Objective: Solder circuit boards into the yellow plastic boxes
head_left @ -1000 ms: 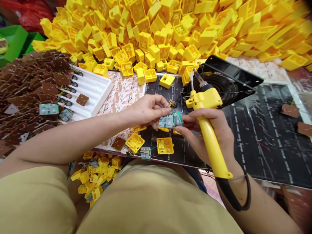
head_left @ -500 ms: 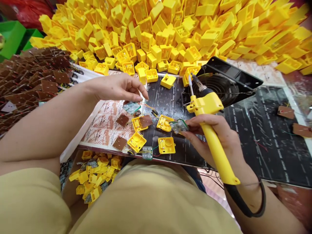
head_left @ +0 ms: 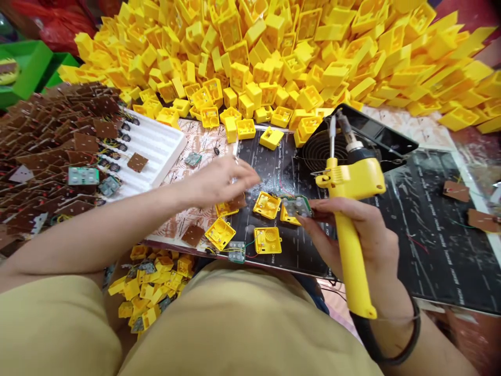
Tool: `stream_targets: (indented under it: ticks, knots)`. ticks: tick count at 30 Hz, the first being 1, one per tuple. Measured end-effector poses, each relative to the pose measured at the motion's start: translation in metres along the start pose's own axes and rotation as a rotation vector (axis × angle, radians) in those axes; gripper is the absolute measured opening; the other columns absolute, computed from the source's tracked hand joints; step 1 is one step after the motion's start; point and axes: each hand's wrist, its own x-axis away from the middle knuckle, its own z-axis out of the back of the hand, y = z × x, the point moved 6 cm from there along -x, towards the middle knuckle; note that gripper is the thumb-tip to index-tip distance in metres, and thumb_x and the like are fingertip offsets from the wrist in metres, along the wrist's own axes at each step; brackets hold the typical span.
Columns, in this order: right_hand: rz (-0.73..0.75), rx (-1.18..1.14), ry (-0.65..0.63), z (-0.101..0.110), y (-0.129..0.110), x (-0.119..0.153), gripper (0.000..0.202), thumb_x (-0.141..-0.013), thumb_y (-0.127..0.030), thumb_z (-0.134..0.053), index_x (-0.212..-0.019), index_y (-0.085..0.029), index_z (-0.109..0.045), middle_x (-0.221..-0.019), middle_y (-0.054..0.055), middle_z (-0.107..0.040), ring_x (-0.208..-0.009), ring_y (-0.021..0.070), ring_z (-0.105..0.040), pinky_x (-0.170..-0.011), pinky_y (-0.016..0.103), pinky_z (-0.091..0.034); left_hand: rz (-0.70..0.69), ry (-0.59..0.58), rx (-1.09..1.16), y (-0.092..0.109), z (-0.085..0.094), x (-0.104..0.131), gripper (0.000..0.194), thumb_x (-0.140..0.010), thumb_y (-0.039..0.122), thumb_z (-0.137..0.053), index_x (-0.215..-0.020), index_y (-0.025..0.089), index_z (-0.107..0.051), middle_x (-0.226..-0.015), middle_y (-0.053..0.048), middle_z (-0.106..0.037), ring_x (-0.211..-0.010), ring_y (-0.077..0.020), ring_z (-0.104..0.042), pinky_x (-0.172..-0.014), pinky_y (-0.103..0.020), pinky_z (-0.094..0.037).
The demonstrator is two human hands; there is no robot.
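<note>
Red bag (head_left: pixel 58 32) (green bin (head_left: pixel 37 65) nearby)

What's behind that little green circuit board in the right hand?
Part of a yellow case shows below the circuit board; the rest is covered from view.

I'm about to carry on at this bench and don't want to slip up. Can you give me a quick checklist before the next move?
1. Yellow soldering tool gripped in the right hand: ok.
2. Green circuit board held by the same hand, at its edge: ok.
3. Metal tip pointing away from both hands: ok, it points up and forward.
4. Left hand free of parts: cannot tell, its fingers are blurred.
5. Nearest yellow casing on the black mat open side up: ok.
6. Tip hot: cannot tell, nothing visible shows heat.
</note>
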Motion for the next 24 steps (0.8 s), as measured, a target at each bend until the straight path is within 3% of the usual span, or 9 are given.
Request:
stream_targets:
  ticks: [3,6,8,10,12,14,17,20,24]
  knots:
    - [0.027,0.028,0.071,-0.002,-0.006,0.004,0.037,-0.085,-0.017,-0.075,-0.115,-0.024,-0.056,-0.095,-0.001,-0.072,-0.069,0.0137,-0.072,-0.065,0.021,-0.061,-0.002,-0.031,0.463,0.031,-0.031,-0.005,0.026,-0.094,0.035,-0.058,-0.104,0.019,-0.076,-0.119,-0.006,-0.075,-0.118,-0.0182,-0.066,-0.107,-0.035,-0.048]
    - [0.057,0.023,0.101,-0.007,-0.009,0.007,0.039,-0.085,-0.014,-0.075,-0.118,-0.024,-0.056,-0.097,-0.001,-0.073,-0.071,0.0131,-0.072,-0.068,0.021,-0.062,0.159,0.063,0.952,0.034,-0.051,-0.013,0.025,-0.091,0.038,-0.065,-0.097,0.017,-0.076,-0.109,-0.006,-0.078,-0.108,-0.0168,-0.070,-0.103,-0.033,-0.052]
    - [0.078,0.018,0.099,-0.007,-0.007,0.009,0.044,-0.084,-0.014,-0.076,-0.121,-0.025,-0.054,-0.097,-0.002,-0.073,-0.071,0.0121,-0.072,-0.068,0.020,-0.061,0.241,0.104,1.181,0.034,-0.057,-0.017,0.019,-0.090,0.033,-0.067,-0.090,0.016,-0.075,-0.099,-0.005,-0.078,-0.098,-0.0153,-0.073,-0.096,-0.031,-0.055]
    - [0.111,0.014,0.042,-0.005,-0.002,0.011,0.051,-0.085,-0.017,-0.077,-0.127,-0.025,-0.049,-0.106,0.002,-0.073,-0.080,0.0144,-0.074,-0.072,0.023,-0.063,0.300,0.124,1.221,0.032,-0.052,-0.018,0.018,-0.092,0.029,-0.063,-0.090,0.016,-0.074,-0.092,-0.004,-0.077,-0.087,-0.0133,-0.073,-0.087,-0.030,-0.057]
    - [0.155,0.027,-0.059,-0.002,0.006,0.013,0.055,-0.084,-0.022,-0.078,-0.131,-0.024,-0.047,-0.121,0.009,-0.069,-0.099,0.0208,-0.073,-0.080,0.030,-0.064,0.304,0.099,1.064,0.029,-0.039,-0.017,0.020,-0.094,0.030,-0.059,-0.092,0.017,-0.075,-0.087,-0.002,-0.076,-0.078,-0.0118,-0.071,-0.078,-0.028,-0.057]
    - [0.205,0.061,-0.166,-0.002,0.017,0.014,0.051,-0.085,-0.028,-0.078,-0.127,-0.023,-0.050,-0.123,0.012,-0.068,-0.109,0.0272,-0.070,-0.088,0.041,-0.063,0.242,-0.012,0.781,0.026,-0.026,-0.016,0.018,-0.092,0.029,-0.061,-0.091,0.018,-0.076,-0.082,-0.001,-0.075,-0.073,-0.0119,-0.068,-0.072,-0.026,-0.054]
    - [0.267,0.122,-0.282,-0.010,0.032,0.015,0.033,-0.093,-0.028,-0.067,-0.122,-0.021,-0.053,-0.103,0.007,-0.071,-0.096,0.0253,-0.072,-0.092,0.046,-0.060,0.100,-0.105,0.278,0.022,-0.020,-0.013,0.013,-0.084,0.020,-0.067,-0.091,0.018,-0.077,-0.075,0.000,-0.074,-0.070,-0.0126,-0.066,-0.068,-0.025,-0.050]
    - [0.280,0.162,-0.282,-0.023,0.036,0.014,0.025,-0.096,-0.021,-0.061,-0.120,-0.021,-0.054,-0.095,0.005,-0.071,-0.086,0.0201,-0.071,-0.090,0.041,-0.060,0.001,-0.049,-0.086,0.023,-0.027,-0.014,0.015,-0.083,0.017,-0.064,-0.093,0.018,-0.076,-0.073,0.000,-0.074,-0.067,-0.0124,-0.064,-0.067,-0.025,-0.046]
    - [0.258,0.165,-0.162,-0.019,0.021,0.013,0.029,-0.092,-0.030,-0.070,-0.117,-0.021,-0.057,-0.092,0.003,-0.072,-0.078,0.0179,-0.070,-0.090,0.038,-0.058,-0.040,-0.138,-0.296,0.028,-0.051,-0.019,0.014,-0.085,0.020,-0.063,-0.087,0.019,-0.077,-0.078,-0.003,-0.075,-0.078,-0.0177,-0.068,-0.077,-0.031,-0.047]
